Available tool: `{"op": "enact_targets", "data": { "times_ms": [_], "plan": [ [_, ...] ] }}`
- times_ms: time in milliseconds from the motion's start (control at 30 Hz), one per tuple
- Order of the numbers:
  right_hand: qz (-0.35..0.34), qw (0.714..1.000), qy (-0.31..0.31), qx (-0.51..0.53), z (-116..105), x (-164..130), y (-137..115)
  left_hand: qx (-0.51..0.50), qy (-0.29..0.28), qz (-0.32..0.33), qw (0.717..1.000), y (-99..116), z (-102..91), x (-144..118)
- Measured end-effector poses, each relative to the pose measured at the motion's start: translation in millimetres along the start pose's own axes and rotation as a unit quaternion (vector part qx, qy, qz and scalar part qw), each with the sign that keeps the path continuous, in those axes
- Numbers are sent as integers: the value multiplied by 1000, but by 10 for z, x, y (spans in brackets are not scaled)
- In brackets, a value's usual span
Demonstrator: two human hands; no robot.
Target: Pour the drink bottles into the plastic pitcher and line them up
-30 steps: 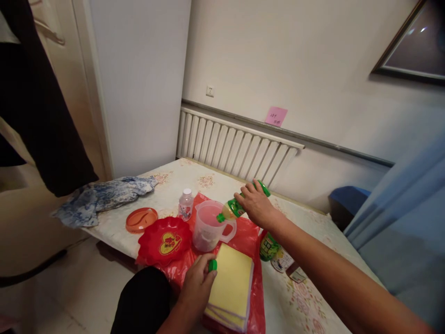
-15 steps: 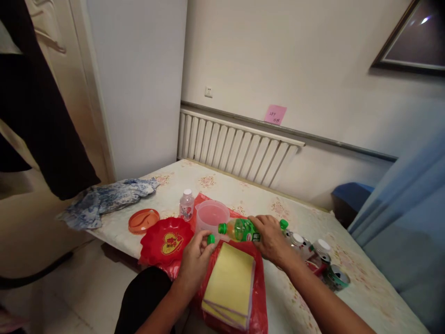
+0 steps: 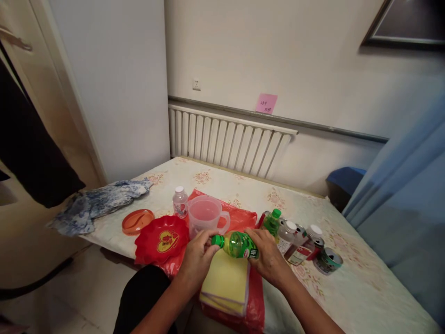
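Note:
My right hand (image 3: pixel 266 253) grips a small green soda bottle (image 3: pixel 239 244), held on its side above a yellow stack of sheets (image 3: pixel 225 283). My left hand (image 3: pixel 198 255) is at the bottle's neck, fingers on its green cap (image 3: pixel 218 240). Just behind stands a clear measuring jug (image 3: pixel 206 215) with pinkish liquid, on a red plastic bag (image 3: pixel 243 218).
A red heart-patterned dish (image 3: pixel 162 240), an orange lid (image 3: pixel 137 221) and a small white-capped bottle (image 3: pixel 180 202) lie left of the jug. Several bottles and a can (image 3: pixel 327 260) stand to the right. Blue cloth (image 3: pixel 97 204) lies at the table's left edge. A radiator (image 3: pixel 229 144) lines the wall.
The bottle came away from the jug and down over the yellow stack. My left hand rose with the green cap to the bottle's neck. The view shifted left.

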State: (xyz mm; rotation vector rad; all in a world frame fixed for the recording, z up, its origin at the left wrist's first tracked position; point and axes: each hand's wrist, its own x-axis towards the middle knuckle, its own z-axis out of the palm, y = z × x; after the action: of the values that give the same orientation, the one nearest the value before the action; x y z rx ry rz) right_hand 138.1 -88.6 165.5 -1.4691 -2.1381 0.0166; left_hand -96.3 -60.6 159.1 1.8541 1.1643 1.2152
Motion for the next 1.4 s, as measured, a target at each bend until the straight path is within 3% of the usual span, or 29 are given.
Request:
{"op": "enact_targets", "data": {
  "times_ms": [333,467,833,1000,1133,1233,1400],
  "plan": [
    [32,998,-8,51,16,-163,-7,44,-82,105,990,164,-35,-35],
    [47,996,-16,79,65,-242,-17,42,-83,122,988,139,-21,-37],
    [97,986,16,138,224,-383,-76,27,-63,22,997,243,60,21],
    [113,982,21,151,304,-449,-84,31,-53,36,997,280,82,14],
    [132,978,10,163,309,-470,-88,11,-81,66,995,273,98,22],
    [145,973,2,179,313,-478,-93,-19,-87,47,995,257,106,39],
    [167,967,6,192,337,-479,-113,-36,-44,1,998,258,107,55]
  ]
}}
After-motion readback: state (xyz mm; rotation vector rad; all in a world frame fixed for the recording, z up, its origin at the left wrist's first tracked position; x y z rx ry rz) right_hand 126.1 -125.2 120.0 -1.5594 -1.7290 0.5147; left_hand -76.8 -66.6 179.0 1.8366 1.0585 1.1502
